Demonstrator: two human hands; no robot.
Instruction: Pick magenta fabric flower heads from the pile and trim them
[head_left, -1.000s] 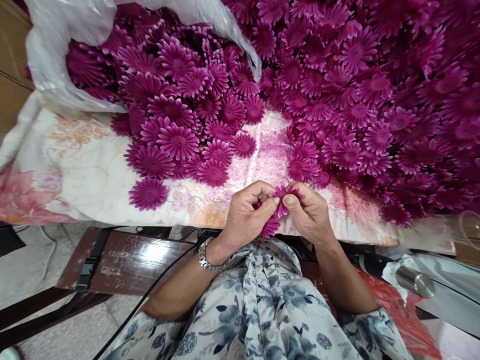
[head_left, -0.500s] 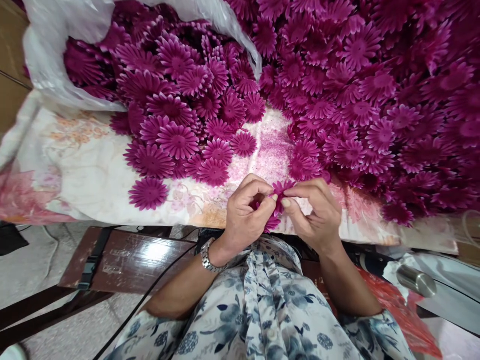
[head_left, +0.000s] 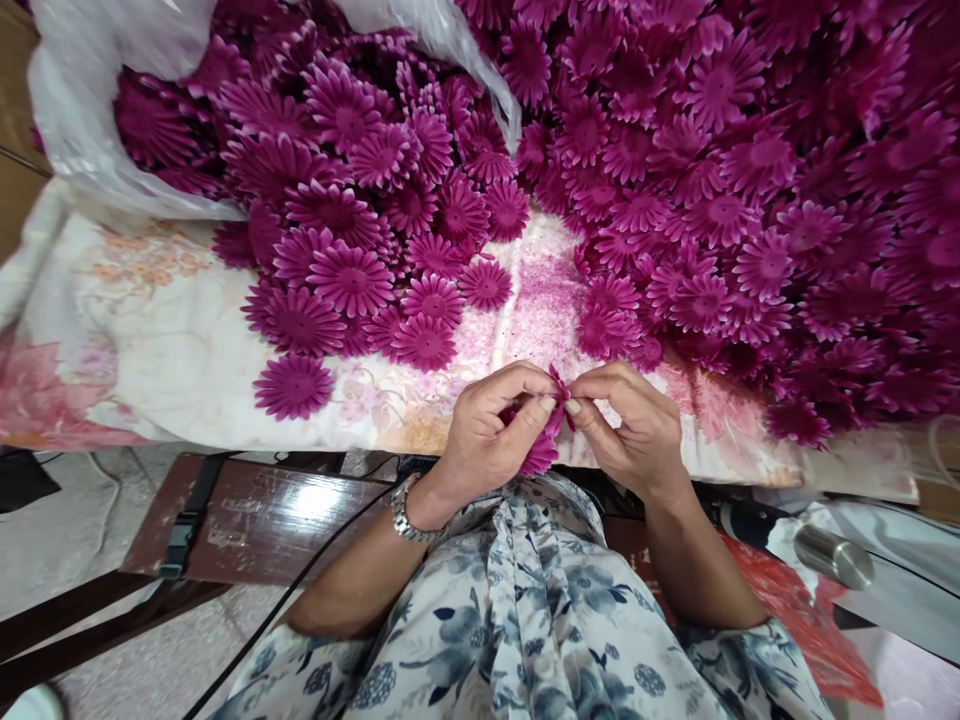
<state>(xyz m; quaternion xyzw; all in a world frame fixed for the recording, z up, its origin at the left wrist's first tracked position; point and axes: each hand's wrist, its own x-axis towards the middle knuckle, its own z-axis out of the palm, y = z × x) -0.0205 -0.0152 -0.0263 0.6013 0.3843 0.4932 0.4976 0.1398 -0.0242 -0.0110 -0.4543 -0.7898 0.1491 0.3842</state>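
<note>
Between my two hands, at the table's front edge, is a small magenta artificial flower (head_left: 559,392), turned nearly edge-on. My left hand (head_left: 495,425) pinches it from the left with thumb and forefinger. From the other side, my right hand (head_left: 634,425) pinches it with thumb and fingertips. Another magenta flower piece (head_left: 540,457) shows just below, by my left palm; the fingers partly hide it, and I cannot tell how it is held. Closest on the table is a single loose flower head (head_left: 293,386), left of my left hand.
A heap of magenta flower heads (head_left: 720,210) covers the right of the table. More spill from a clear plastic bag (head_left: 75,120) at left. A floral cloth (head_left: 180,370) covers the tabletop. Below stand a brown bench (head_left: 255,520) and a metal cylinder (head_left: 834,557).
The flower between my fingertips has turned from facing up to nearly edge-on. Both hands stay pinched on it, almost in the same place. The view has shifted slightly.
</note>
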